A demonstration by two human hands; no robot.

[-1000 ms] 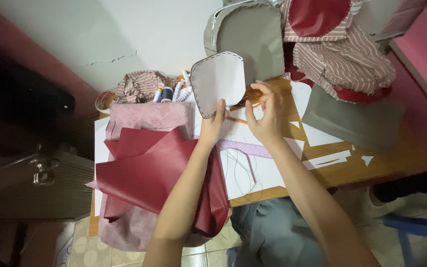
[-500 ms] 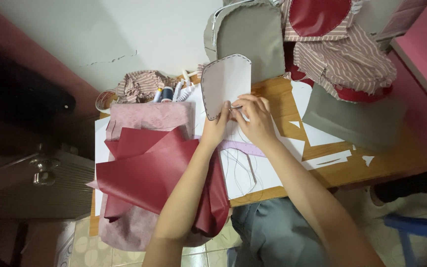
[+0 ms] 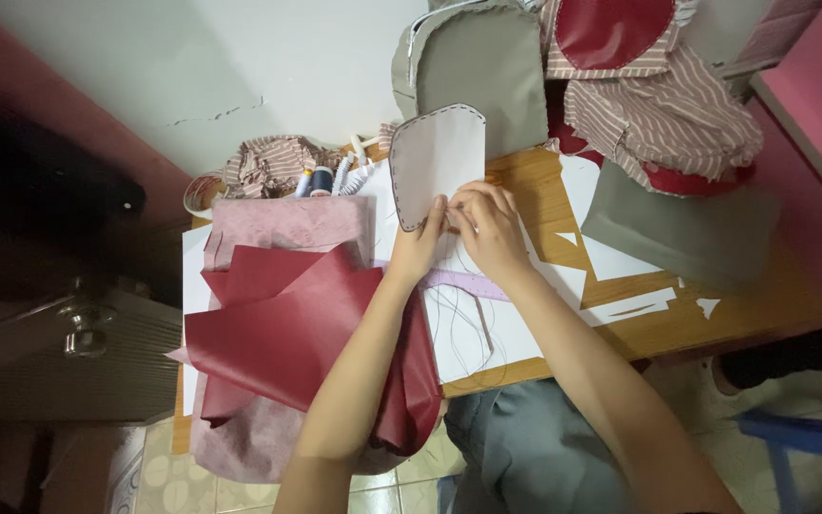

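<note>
1. Leftmost, dark red sheets (image 3: pixel 287 333) lie piled over the counter's (image 3: pixel 677 328) left end, spilling past its near edge.
2. Next, my left hand (image 3: pixel 419 249) pinches the lower edge of the grey stitched panel (image 3: pixel 435 157), held upright above the counter's far edge.
3. Beside it, my right hand (image 3: pixel 489 224) pinches the same edge, fingers pressed together.

On the counter (image 3: pixel 563 195), the fabric pile (image 3: pixel 287 333) lies left of the paper sheets (image 3: pixel 487 333). The panel (image 3: pixel 435 162) stands above the sheets, held at its lower edge between the left hand (image 3: pixel 418 249) and right hand (image 3: pixel 487 228). Thread spools (image 3: pixel 321 179) sit behind the pile. The bag (image 3: pixel 478 71) lies behind the panel.
</note>
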